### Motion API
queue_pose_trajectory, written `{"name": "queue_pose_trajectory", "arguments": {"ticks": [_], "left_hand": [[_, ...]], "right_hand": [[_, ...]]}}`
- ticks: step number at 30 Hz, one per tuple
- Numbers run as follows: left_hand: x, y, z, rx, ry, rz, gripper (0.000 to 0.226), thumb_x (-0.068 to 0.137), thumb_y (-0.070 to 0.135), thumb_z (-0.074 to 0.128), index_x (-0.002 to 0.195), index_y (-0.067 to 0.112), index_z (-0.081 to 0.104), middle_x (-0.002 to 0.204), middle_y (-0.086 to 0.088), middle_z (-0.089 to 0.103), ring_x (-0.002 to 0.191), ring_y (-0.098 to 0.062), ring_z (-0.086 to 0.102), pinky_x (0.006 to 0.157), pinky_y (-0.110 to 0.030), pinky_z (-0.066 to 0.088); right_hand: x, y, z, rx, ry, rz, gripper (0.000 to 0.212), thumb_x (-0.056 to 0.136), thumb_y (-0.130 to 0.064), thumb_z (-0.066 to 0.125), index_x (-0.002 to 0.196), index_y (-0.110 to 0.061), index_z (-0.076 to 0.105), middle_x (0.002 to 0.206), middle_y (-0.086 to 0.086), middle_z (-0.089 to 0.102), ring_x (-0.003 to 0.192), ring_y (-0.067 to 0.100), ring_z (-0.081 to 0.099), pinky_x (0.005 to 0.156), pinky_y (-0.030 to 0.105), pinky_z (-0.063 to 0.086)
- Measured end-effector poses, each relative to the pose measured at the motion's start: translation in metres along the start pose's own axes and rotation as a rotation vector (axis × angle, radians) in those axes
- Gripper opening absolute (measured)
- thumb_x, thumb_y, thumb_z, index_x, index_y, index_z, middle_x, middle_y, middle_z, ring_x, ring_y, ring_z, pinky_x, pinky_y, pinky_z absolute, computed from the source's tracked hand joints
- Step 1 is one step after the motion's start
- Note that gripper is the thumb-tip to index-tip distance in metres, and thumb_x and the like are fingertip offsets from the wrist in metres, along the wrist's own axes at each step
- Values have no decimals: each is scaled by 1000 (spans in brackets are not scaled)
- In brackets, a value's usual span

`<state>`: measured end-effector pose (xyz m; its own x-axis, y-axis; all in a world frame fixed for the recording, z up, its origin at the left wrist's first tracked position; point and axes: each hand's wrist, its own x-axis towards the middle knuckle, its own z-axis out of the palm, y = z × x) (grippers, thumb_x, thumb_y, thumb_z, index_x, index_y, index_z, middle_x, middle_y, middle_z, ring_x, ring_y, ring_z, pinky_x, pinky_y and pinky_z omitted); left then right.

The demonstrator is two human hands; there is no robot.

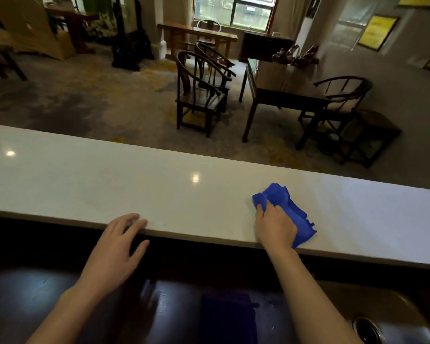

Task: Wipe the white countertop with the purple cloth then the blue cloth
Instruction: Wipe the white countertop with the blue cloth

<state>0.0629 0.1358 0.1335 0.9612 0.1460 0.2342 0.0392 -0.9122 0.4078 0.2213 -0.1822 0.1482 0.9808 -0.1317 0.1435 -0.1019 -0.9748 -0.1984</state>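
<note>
a person's right hand [274, 225] presses a bunched blue cloth [287, 211] flat against the long white table [159, 189], palm down and fingers clamped over the fabric near the table's front edge, a hold that seems meant to keep the cloth from slipping as it is pushed. the left hand [119, 244] holds nothing; its loose fingertips rest on the near edge, likely to steady the body. a dark purple cloth [227, 319] lies on the lower dark surface below the table (dim, hard to make out), apparently set aside, which suggests the purple pass is over and the blue one is under way. wooden chairs [204, 93] stand in the room beyond.
</note>
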Motion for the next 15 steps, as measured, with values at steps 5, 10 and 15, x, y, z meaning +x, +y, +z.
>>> {"name": "queue_pose_trajectory", "arguments": {"ticks": [5,10,15], "left_hand": [[-1,-2,-2,-20,-32,-10,46,88,34,61,128,10,62,136,-15,54,128,-32,49,110,-42,40],[-7,-7,-7,-6,-6,-14,48,86,28,70,131,14,60,137,-14,52,131,-30,45,112,-41,38],[-15,-19,-16,30,7,-33,51,89,36,61,135,17,55,139,-7,51,132,-25,46,114,-38,35]], "right_hand": [[-5,-29,2,83,-72,59,43,105,-43,33,102,-14,65,84,4,66,75,21,61,61,37,50],[-25,-92,14,121,-79,-49,43,104,-45,34,101,-16,65,81,1,63,73,19,61,56,35,45],[-53,-163,25,170,-134,-230,46,103,-51,31,101,-19,64,85,0,67,76,21,64,60,35,46]]}}
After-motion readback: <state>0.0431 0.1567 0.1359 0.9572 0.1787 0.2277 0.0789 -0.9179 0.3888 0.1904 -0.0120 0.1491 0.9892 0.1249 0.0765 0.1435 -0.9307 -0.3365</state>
